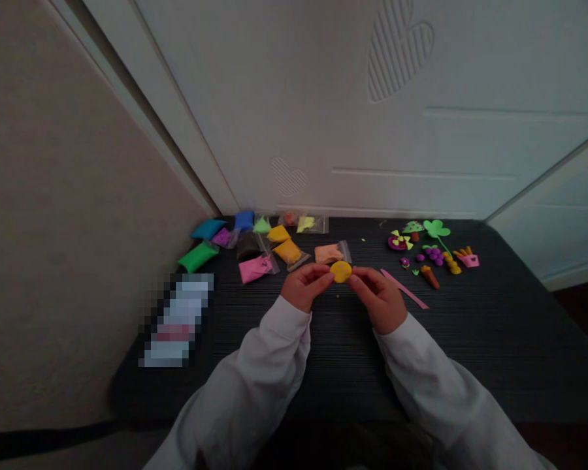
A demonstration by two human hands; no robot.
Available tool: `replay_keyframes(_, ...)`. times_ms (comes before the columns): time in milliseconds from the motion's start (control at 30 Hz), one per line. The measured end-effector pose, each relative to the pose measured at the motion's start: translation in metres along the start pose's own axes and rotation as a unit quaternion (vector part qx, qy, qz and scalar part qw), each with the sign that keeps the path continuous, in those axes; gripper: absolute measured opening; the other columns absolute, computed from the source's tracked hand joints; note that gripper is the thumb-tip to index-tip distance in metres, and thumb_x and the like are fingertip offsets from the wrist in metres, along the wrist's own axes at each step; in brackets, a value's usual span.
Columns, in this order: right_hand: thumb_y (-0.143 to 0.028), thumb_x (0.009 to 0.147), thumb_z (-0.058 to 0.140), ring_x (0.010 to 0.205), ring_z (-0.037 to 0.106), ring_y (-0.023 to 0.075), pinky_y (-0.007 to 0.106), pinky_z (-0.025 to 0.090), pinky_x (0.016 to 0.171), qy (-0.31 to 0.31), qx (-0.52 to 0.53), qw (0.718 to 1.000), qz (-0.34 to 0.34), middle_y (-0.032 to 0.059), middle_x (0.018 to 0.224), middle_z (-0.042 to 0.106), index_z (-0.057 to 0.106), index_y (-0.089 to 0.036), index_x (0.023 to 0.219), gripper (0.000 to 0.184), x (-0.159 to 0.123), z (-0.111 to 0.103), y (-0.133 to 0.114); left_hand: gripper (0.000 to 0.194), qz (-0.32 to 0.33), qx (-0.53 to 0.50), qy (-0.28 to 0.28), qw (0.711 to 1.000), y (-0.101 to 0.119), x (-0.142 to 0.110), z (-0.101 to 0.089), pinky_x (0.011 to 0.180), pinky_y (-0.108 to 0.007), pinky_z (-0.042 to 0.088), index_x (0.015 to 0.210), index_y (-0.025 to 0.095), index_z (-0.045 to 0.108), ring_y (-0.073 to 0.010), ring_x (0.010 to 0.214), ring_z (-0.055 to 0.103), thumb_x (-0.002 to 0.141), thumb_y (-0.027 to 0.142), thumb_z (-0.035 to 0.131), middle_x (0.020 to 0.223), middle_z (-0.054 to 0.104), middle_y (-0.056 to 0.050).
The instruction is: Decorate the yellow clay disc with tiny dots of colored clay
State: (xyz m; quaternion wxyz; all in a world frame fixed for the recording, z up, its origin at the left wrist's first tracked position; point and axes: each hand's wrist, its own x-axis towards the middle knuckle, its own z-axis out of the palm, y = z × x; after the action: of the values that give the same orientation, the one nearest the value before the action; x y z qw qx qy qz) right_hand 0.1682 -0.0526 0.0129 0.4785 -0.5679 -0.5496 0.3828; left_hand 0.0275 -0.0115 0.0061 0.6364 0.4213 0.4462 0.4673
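Observation:
Between my two hands is a flat yellow disc of modelling clay (341,272) with small pale spots on its face. My left hand (304,284) pinches its left edge between thumb and fingers. At the opposite edge, my right hand (378,297) pinches it the same way. A bag of peach clay (329,254) lies just behind the disc. Beside my right hand a flat pink clay strip (406,288) lies slantwise on the dark table (343,365). A tiny yellowish crumb sits on the table below the disc.
Several bags of coloured clay, among them pink (255,268) and green (198,256), lie at the back left. Small clay models, including a green clover (436,228) and a brown cone (430,277), stand back right. A pixelated rectangle (179,320) lies left. A white panel (313,111) rises behind.

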Motion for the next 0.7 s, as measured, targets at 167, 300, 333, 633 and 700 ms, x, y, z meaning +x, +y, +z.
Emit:
replay_keyframes(167,-0.039,0.071,0.053,0.067,0.057,0.0136,0.03,0.044,0.07,-0.026,0.013,1.0,0.011,0.0029,0.076,0.063,0.06,-0.018,0.086,0.027,0.0008,0.0027,0.001,0.029,-0.006,-0.015,-0.004,1.0,-0.0011,-0.0006,0.0,0.051,-0.021,0.038,0.071,0.012,0.059,-0.0061,0.049,0.051,0.049,0.026,0.07,0.059,0.062,0.0)
replay_keyframes(300,-0.038,0.071,0.053,0.062,0.054,0.0123,0.029,0.043,0.067,-0.021,0.01,1.0,0.013,0.0008,0.069,0.061,0.06,-0.018,0.08,0.024,0.0017,0.0024,0.0022,0.028,-0.008,-0.013,-0.029,0.999,-0.0031,-0.0007,-0.0017,0.051,-0.021,0.04,0.072,0.012,0.059,-0.0084,0.055,0.054,0.051,0.026,0.069,0.063,0.063,-0.001)
replay_keyframes(333,-0.038,0.071,0.052,0.062,0.054,0.0119,0.029,0.042,0.067,-0.019,0.009,1.0,0.012,0.0004,0.068,0.061,0.06,-0.018,0.079,0.023,0.0017,0.0021,0.0022,0.027,-0.007,-0.012,-0.038,0.999,-0.0037,-0.0004,-0.0023,0.051,-0.021,0.04,0.072,0.012,0.059,-0.0088,0.056,0.055,0.052,0.026,0.069,0.063,0.063,-0.001)
replay_keyframes(633,-0.036,0.07,0.053,0.058,0.049,0.0104,0.024,0.039,0.056,-0.043,-0.003,0.999,0.006,-0.0014,0.064,0.056,0.057,-0.019,0.072,0.017,-0.0014,0.0018,-0.004,0.032,-0.008,-0.037,-0.022,0.999,-0.0022,0.0001,-0.0014,0.05,-0.021,0.038,0.08,0.013,0.063,-0.0054,0.051,0.049,0.053,0.03,0.067,0.071,0.063,-0.003)
replay_keyframes(700,-0.036,0.07,0.053,0.058,0.049,0.0104,0.024,0.039,0.057,-0.043,-0.003,0.999,0.008,-0.0013,0.063,0.056,0.058,-0.019,0.072,0.018,-0.0008,0.0015,-0.0036,0.03,-0.003,-0.023,-0.005,1.0,-0.0027,0.0002,-0.0012,0.049,-0.021,0.036,0.076,0.013,0.064,-0.0043,0.047,0.046,0.052,0.03,0.068,0.065,0.062,-0.001)
